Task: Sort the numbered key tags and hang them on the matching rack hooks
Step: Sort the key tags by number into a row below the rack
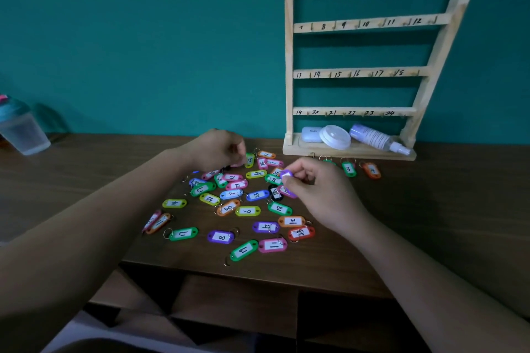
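Two hands over coloured plastic key tags (pixel 248 211), dark wooden counter (pixel 430 209).
Right hand (pixel 315 186) pinches purple tag (pixel 286 174); left hand (pixel 218 149) curled, grasp unclear; pale wooden rack (pixel 289 51) base holds clear spray bottle (pixel 372 137).

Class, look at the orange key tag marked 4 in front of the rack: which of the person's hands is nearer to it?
Right. The right hand sits just left of the orange tag; the left hand is much farther to its left.

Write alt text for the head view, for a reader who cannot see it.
A person's right hand pinches a purple key tag above a scatter of coloured numbered tags on a dark table, with the left hand at the pile's far edge. Behind stands a wooden rack of numbered hooks, those in view bare.
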Demonstrator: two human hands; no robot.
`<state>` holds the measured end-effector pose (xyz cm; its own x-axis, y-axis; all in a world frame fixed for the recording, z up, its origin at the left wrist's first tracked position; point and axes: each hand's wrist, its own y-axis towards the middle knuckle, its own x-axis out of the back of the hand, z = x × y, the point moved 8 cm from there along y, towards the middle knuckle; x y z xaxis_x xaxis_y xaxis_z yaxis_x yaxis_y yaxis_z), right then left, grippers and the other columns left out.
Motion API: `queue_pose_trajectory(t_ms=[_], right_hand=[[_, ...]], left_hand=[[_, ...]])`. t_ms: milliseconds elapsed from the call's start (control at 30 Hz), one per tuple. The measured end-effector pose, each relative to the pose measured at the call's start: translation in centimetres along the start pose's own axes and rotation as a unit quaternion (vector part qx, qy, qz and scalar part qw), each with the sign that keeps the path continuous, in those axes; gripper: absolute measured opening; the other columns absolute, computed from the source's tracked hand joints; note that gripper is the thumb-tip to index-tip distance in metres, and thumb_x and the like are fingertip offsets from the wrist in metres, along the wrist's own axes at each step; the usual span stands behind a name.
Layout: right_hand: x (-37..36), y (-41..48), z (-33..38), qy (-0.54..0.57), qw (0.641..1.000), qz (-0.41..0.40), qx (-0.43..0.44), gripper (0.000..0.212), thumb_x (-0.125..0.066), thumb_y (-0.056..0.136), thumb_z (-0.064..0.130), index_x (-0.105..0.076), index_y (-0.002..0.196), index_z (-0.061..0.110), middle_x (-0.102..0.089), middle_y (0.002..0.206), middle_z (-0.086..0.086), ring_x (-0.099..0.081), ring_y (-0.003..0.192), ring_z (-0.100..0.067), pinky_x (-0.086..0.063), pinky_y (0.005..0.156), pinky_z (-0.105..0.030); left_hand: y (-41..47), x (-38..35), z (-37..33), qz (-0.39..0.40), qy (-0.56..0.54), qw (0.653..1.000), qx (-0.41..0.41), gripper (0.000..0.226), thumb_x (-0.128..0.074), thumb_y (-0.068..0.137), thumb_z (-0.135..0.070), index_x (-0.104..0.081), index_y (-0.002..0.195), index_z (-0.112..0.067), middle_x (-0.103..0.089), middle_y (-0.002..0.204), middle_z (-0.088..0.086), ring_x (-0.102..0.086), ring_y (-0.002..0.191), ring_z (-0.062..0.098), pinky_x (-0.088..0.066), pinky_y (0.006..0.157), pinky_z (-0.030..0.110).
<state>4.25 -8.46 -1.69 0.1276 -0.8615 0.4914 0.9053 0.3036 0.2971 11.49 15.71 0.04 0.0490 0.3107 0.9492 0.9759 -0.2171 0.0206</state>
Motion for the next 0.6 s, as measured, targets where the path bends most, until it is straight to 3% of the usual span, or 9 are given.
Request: queue_pose_trajectory(t_ms=[67, 167, 267, 400, 500, 600], right_hand=[[0.3, 0.1, -0.3, 0.001, 1.000, -0.003, -0.012, 0.006, -0.075, 0.098, 0.027, -0.080, 0.099, 0.025, -0.076, 0.084, 0.014, -0.069, 0.081, 0.002, -0.051, 0.072, -0.021], [1.2, 0.5, -0.7, 0.007, 0.999, -0.015, -0.035, 0.011, -0.075, 0.098, 0.033, -0.083, 0.097, 0.025, -0.079, 0.088, 0.016, -0.071, 0.086, 0.004, -0.054, 0.078, -0.025], [2.4, 0.8, -1.3, 0.023, 0.997, -0.035, -0.064, 0.013, -0.078, 0.095, 0.036, -0.083, 0.089, 0.024, -0.079, 0.086, 0.014, -0.072, 0.085, 0.002, -0.058, 0.083, -0.032], [3.6, 0.7, -1.5, 0.032, 0.995, -0.043, -0.083, 0.019, -0.081, 0.092, 0.037, -0.078, 0.081, 0.022, -0.076, 0.068, 0.003, -0.073, 0.068, -0.012, -0.058, 0.076, -0.038], [4.5, 0.5, -1.8, 0.039, 0.993, -0.056, -0.092, 0.025, -0.082, 0.092, 0.038, -0.074, 0.082, 0.016, -0.075, 0.066, -0.002, -0.072, 0.058, -0.014, -0.049, 0.060, -0.031], [5.0, 0.4, -2.2, 0.049, 0.992, -0.065, -0.098, 0.028, -0.082, 0.093, 0.037, -0.071, 0.083, 0.013, -0.075, 0.069, -0.003, -0.071, 0.053, -0.018, -0.042, 0.052, -0.027]], left_hand=[[-0.4, 1.0, -0.4, -0.023, -0.046, 0.999, 0.006, 0.014, -0.078, 0.094, -0.036, -0.070, 0.088, -0.027, -0.071, 0.078, -0.026, -0.062, 0.073, -0.009, -0.044, 0.070, 0.020], [-1.1, 1.7, -1.5, -0.042, -0.177, 0.983, 0.000, 0.020, -0.079, 0.094, -0.038, -0.069, 0.090, -0.020, -0.075, 0.085, -0.010, -0.067, 0.077, 0.006, -0.051, 0.076, 0.027], [-2.0, 2.0, -3.7, -0.042, -0.255, 0.966, -0.019, 0.021, -0.078, 0.095, -0.034, -0.071, 0.092, -0.014, -0.071, 0.081, -0.009, -0.064, 0.075, 0.003, -0.048, 0.072, 0.019], [-2.7, 1.9, -6.6, -0.036, -0.292, 0.955, -0.038, 0.023, -0.077, 0.096, -0.033, -0.072, 0.096, -0.011, -0.075, 0.087, -0.004, -0.066, 0.082, 0.005, -0.048, 0.077, 0.020], [-2.7, 1.3, -8.7, -0.025, -0.322, 0.944, -0.065, 0.022, -0.077, 0.096, -0.030, -0.071, 0.097, -0.008, -0.075, 0.090, 0.009, -0.066, 0.084, 0.013, -0.050, 0.083, 0.028], [-2.8, 0.6, -10.7, -0.018, -0.372, 0.924, -0.085, 0.020, -0.076, 0.096, -0.022, -0.070, 0.098, -0.003, -0.073, 0.086, 0.014, -0.064, 0.078, 0.015, -0.050, 0.073, 0.023]])
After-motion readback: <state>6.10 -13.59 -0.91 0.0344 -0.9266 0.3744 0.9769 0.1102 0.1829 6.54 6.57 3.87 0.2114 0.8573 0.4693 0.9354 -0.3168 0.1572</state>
